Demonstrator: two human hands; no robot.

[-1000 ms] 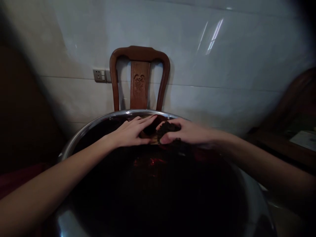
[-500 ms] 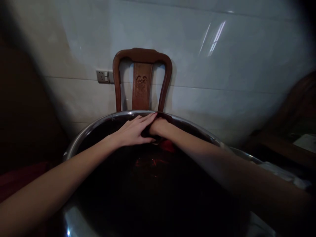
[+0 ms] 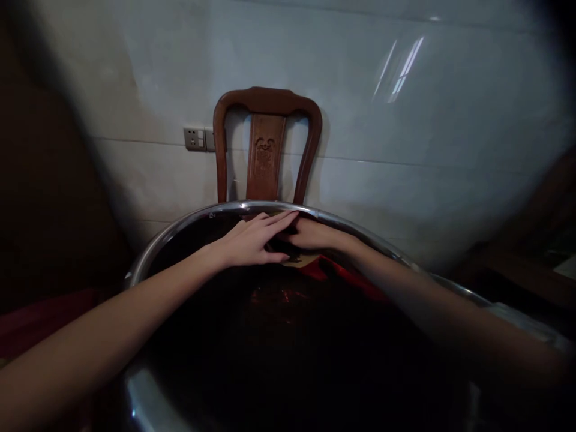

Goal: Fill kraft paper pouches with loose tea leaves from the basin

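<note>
A wide round metal vessel (image 3: 162, 237) with a shiny rim surrounds a very dark inside. My left hand (image 3: 254, 240) reaches over its far part, fingers stretched out and thumb held apart. Right beside its fingertips is my right hand (image 3: 310, 233), bent at the wrist just inside the far rim. Its fingers curl and are partly hidden, so what they hold cannot be made out. Under the hands shows a red and yellowish sheet-like thing (image 3: 310, 262), its red part running right beneath my right forearm. The dark hides most of it.
A carved wooden chair (image 3: 265, 156) stands behind the far rim, against a tiled wall (image 3: 382, 138) with a socket plate (image 3: 195, 138). Dark red cloth-like material (image 3: 45, 318) lies at the left. Another metal rim (image 3: 463, 291) shows at the right.
My right hand has shifted right and its wrist lies flatter along the rim. More of the red and yellowish thing shows. My left hand keeps nearly the same pose; the view has shifted slightly.
</note>
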